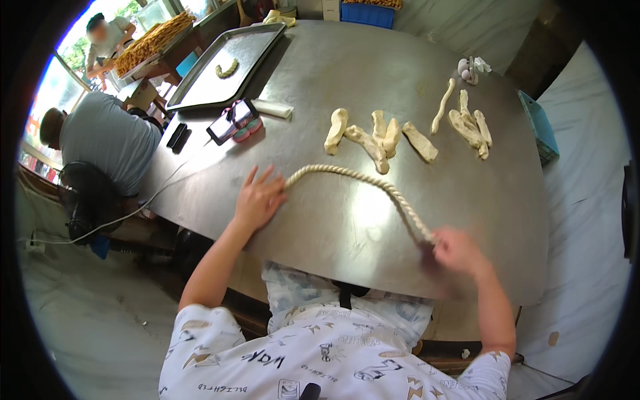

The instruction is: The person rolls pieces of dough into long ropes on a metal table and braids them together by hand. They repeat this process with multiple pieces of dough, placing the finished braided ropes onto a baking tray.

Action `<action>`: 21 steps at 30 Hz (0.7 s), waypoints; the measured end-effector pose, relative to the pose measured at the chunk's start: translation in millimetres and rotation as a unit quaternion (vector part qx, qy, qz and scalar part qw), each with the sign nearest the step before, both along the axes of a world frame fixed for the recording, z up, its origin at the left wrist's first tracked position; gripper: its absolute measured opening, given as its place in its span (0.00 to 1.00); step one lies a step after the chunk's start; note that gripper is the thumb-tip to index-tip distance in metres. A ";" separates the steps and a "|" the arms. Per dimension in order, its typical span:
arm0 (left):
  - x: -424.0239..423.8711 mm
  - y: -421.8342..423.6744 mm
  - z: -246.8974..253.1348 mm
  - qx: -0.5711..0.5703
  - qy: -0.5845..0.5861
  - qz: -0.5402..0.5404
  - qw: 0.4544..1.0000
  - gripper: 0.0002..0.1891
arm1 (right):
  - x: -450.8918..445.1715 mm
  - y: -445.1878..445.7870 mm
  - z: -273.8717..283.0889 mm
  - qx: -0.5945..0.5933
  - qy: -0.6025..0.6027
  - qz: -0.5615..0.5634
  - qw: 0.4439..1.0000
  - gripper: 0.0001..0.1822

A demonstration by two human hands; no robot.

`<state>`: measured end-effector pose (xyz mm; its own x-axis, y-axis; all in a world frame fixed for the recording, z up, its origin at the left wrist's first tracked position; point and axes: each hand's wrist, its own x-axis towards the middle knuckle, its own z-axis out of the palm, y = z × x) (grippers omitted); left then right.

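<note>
A long twisted dough rope (350, 172) arcs across the steel table between my two hands. Its left end runs in under my left hand (260, 197), which lies on the table with its fingers spread. Whether those fingers grip the dough is hidden. My right hand (457, 250), slightly blurred, is closed on the other end and seems raised a little off the metal. Beyond the arc lie several plain dough pieces (421, 142), some piled on one another. A thin dough strip (443, 106) lies to the right of the middle.
A baking tray (200, 92) at the back left holds one short dough twist (226, 68). Nearer stand a phone (233, 121) on a stand, with a cable, and a black case (178, 138). A seated person (107, 142) is at the left. A teal crate (539, 127) adjoins the right edge.
</note>
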<state>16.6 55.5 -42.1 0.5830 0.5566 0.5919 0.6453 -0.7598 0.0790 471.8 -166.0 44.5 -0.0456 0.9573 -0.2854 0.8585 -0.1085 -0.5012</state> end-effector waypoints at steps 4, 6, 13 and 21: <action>36.2 -21.0 17.2 -0.260 0.018 0.096 0.961 0.15 | 16.1 -4.4 -18.2 0.073 -0.005 0.089 0.993 0.14; 68.2 -16.6 20.5 -0.218 0.005 0.129 0.967 0.16 | 18.2 30.2 5.3 0.205 0.076 -0.107 0.970 0.13; 61.9 -109.1 0.9 -0.322 -0.035 -0.027 0.946 0.18 | 23.3 -58.2 0.3 -0.037 -0.125 0.214 0.968 0.08; -18.4 8.3 32.5 -0.527 0.093 0.046 0.843 0.13 | 222.9 -112.1 -50.2 0.023 -0.042 -0.305 0.951 0.11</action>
